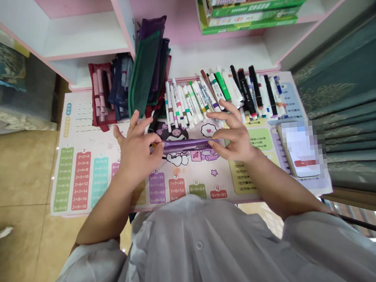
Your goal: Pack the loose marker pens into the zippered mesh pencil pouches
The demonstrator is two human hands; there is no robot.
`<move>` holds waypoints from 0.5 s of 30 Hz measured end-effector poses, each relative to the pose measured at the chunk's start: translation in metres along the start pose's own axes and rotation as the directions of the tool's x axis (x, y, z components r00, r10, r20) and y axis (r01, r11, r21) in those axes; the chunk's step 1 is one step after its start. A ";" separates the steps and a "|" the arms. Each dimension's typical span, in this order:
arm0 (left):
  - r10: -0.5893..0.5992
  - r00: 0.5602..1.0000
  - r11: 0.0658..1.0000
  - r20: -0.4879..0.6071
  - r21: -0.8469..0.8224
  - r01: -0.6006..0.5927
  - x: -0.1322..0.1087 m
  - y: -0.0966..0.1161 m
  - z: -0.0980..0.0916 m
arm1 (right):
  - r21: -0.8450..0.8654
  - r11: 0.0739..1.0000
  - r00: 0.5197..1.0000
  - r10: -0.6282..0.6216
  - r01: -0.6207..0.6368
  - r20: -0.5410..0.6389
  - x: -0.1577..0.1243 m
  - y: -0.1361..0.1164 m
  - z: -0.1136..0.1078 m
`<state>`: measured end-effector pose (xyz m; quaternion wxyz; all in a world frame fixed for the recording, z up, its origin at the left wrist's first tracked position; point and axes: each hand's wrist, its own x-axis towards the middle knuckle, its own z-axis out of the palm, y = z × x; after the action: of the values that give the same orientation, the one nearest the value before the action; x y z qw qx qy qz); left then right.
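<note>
A purple zip pouch [188, 145] is stretched level between my two hands, above the printed desk mat [114, 201]. The thumb and index finger of my left hand [139, 150] pinch its left end, the other fingers raised. At the right end, my right hand [234, 136] pinches it between thumb and fingers. The pouch is seen edge-on, so its inside is hidden. Just beyond it lies a row of marker pens [191, 103] with caps of many colours. Left of the markers lean several mesh pouches, among them a green pouch [145, 74] and a red pouch [102, 98] holding pink pens.
A phone [300, 152] lies at the mat's right edge. Behind the desk stands a white and pink shelf [84, 35], with stacked books [261, 7] at upper right. A teal curtain [354, 111] hangs along the right side.
</note>
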<state>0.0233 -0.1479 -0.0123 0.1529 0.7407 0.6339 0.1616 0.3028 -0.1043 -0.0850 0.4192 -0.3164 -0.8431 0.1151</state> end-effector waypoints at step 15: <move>-0.016 1.000 1.000 0.005 -0.014 0.016 0.000 -0.001 -0.003 | 0.019 1.000 1.000 -0.013 0.013 -0.002 0.001 0.001 -0.002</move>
<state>0.0211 -0.1476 -0.0102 0.1608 0.7350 0.6382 0.1632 0.3043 -0.1034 -0.0838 0.4236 -0.3071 -0.8436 0.1204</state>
